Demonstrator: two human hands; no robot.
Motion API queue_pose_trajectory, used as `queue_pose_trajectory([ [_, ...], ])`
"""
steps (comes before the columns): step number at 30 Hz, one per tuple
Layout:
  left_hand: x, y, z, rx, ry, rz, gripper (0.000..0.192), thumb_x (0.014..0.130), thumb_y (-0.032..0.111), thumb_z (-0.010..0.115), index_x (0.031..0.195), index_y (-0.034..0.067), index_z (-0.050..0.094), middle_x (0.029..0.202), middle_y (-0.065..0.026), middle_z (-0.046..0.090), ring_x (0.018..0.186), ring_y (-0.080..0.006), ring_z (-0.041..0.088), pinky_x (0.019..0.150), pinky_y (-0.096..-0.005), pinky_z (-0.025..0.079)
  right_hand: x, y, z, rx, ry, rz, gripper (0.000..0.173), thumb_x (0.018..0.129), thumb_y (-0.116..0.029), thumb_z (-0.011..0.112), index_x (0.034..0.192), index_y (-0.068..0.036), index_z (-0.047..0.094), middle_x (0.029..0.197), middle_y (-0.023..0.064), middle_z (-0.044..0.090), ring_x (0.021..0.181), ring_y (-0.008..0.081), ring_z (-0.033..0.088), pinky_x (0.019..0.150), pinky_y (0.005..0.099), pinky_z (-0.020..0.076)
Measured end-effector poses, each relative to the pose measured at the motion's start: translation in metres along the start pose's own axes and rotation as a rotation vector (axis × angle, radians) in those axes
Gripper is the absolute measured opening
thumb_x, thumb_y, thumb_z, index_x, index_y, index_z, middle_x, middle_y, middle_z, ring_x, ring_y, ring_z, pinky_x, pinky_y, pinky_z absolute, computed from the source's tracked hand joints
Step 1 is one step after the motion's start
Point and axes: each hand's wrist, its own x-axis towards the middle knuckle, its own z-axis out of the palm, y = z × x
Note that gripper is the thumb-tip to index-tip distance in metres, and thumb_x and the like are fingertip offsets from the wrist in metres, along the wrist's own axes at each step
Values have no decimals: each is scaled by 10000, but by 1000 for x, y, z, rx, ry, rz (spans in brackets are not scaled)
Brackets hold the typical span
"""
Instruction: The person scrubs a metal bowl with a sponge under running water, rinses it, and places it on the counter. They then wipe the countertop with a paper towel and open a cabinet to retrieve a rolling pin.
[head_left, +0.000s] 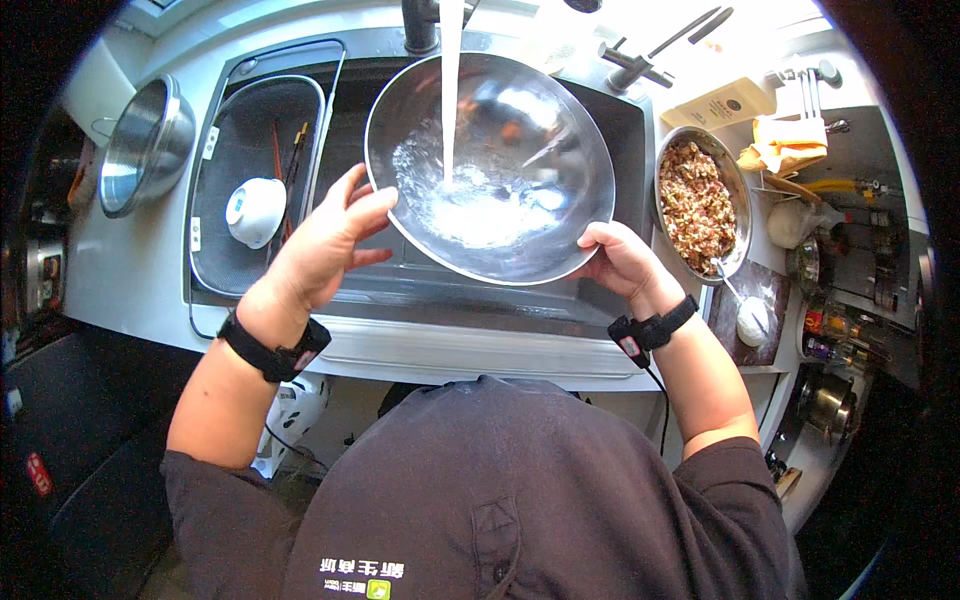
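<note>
My right hand (619, 259) grips the near right rim of a large shiny metal bowl (570, 187), thumb over the edge and fingers beneath. My left hand (322, 232) is at the bowl's left rim with its fingers spread. One fingertip overlaps the rim; whether it bears any weight is unclear. A white stream of water (448, 112) falls from above into the tilted bowl, where it splashes and pools. Beneath the bowl is a dark sink (450, 307). Both wrists wear black straps.
Left in the sink, a dark drain basket (225, 270) holds a white bowl (256, 212) and chopsticks (296, 161). Metal bowls (142, 150) stand farther left. At right are a metal bowl of minced filling (697, 206), a faucet (636, 71) and a dark board (772, 300).
</note>
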Motion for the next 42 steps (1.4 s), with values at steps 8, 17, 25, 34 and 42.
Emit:
queue_pose_trajectory([
  [8, 0, -1, -11, -450, -6, -290, 396, 873, 164, 541, 1212, -29, 470, 1135, -161, 599, 1049, -286, 589, 941, -500, 459, 11, -13, 37, -133, -156, -62, 169, 776, -65, 509, 849, 65, 589, 843, 140, 636, 713, 259, 660, 682, 381, 578],
  [17, 18, -33, -18, -440, -116, -312, 266, 884, 97, 517, 1109, -43, 534, 1056, -151, 626, 967, -247, 620, 916, -406, 485, -26, -11, 29, -218, 53, -190, 308, 768, -69, 499, 1045, 59, 545, 936, 133, 628, 762, 233, 653, 669, 351, 571],
  [25, 36, -30, -16, 36, 198, 16, 490, 865, 127, 537, 1306, -1, 365, 1298, -150, 465, 1194, -243, 452, 1041, -422, 319, -37, -3, 41, -340, 110, -383, 405, 759, -52, 477, 1159, 11, 501, 984, 88, 615, 787, 171, 614, 664, 295, 535],
  [34, 54, -35, 8, 1766, 284, 715, 571, 893, 430, 494, 1328, 61, 458, 1457, -84, 327, 1405, -338, 85, 1130, -469, 102, -40, 1, 32, -253, 167, -380, 339, 792, -91, 489, 1116, 2, 523, 972, 83, 613, 799, 163, 617, 662, 282, 532],
  [42, 93, -54, 74, 1585, -362, 290, 640, 910, 452, 411, 1347, -14, 373, 1408, -250, 329, 1341, -377, 258, 1108, -416, 224, -10, 6, 34, -188, 126, -367, 321, 799, -72, 476, 1108, 7, 506, 982, 86, 598, 822, 187, 622, 700, 339, 563],
])
